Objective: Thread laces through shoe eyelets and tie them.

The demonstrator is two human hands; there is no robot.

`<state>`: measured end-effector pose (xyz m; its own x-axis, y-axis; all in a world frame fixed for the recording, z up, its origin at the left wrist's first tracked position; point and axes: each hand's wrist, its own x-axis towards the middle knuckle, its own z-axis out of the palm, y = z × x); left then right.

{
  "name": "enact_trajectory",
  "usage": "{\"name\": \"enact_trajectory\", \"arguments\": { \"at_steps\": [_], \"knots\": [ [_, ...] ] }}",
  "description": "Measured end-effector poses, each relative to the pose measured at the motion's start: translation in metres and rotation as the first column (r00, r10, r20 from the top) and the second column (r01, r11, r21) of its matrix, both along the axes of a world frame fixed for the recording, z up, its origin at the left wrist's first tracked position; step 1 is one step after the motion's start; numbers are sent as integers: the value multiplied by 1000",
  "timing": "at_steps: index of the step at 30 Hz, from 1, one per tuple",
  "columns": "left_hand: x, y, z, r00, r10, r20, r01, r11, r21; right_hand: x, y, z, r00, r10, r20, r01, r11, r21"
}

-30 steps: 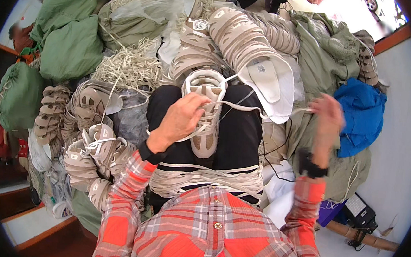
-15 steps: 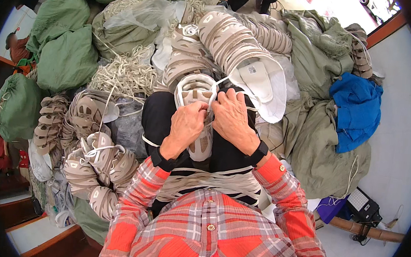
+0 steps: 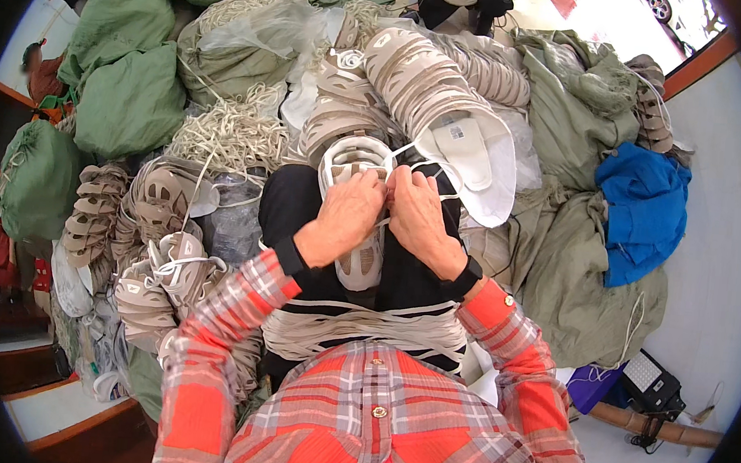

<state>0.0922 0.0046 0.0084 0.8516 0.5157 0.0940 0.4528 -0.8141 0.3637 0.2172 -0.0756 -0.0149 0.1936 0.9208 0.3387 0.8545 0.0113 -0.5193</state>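
A beige and white shoe upper (image 3: pixel 359 265) rests across my black-trousered lap, its padded collar pointing away from me. My left hand (image 3: pixel 350 212) lies over its middle, fingers closed in a pinch at the eyelet edge on the right. Right against it, my right hand (image 3: pixel 419 218) is closed with its fingertips pinching a white shoelace (image 3: pixel 453 181), which loops out beside the collar. The fingers hide the eyelets and the lace end. Over my thighs lies a bundle of loose white laces (image 3: pixel 363 328).
Beyond my knees lies a long stack of nested shoe uppers (image 3: pixel 418 74), with a white insole-shaped piece (image 3: pixel 459 151) at its near end. A heap of laces (image 3: pixel 230 133), green sacks (image 3: pixel 132 104) and more uppers (image 3: pixel 181 264) lie left. At right are a blue cloth (image 3: pixel 642 209) and an olive sack (image 3: pixel 592 292).
My left hand has shifted right and slightly up, its fingertips now meeting those of my right hand. The left elbow has swung outward. The shoe upper stays on my lap.
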Motion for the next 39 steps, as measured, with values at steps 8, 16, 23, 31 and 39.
{"name": "enact_trajectory", "arguments": {
  "at_steps": [8, 16, 23, 31, 39],
  "knots": [
    [-54, 85, 58, 997, -69, 22, 65, 988, 141, -18, -12, 21, 942, 223, 249, -225, 974, -19],
    [-101, 47, 19, 748, 619, 240, 557, -390, -733, 13, 12, 27, 960, 129, 247, -107, 989, -98],
    [-234, 87, 73, -130, 914, 385, 925, 251, -284, 37, -10, 65, 860, 508, -52, -479, 767, -426],
    [-281, 93, 158, -268, 725, 634, 556, 654, -513, 18, 29, 36, 876, 130, -465, -301, 901, -313],
    [-190, 80, 94, 393, 727, 563, 244, 508, -826, -57, 6, 13, 720, 667, -191, -693, 682, -233]
  ]
}}
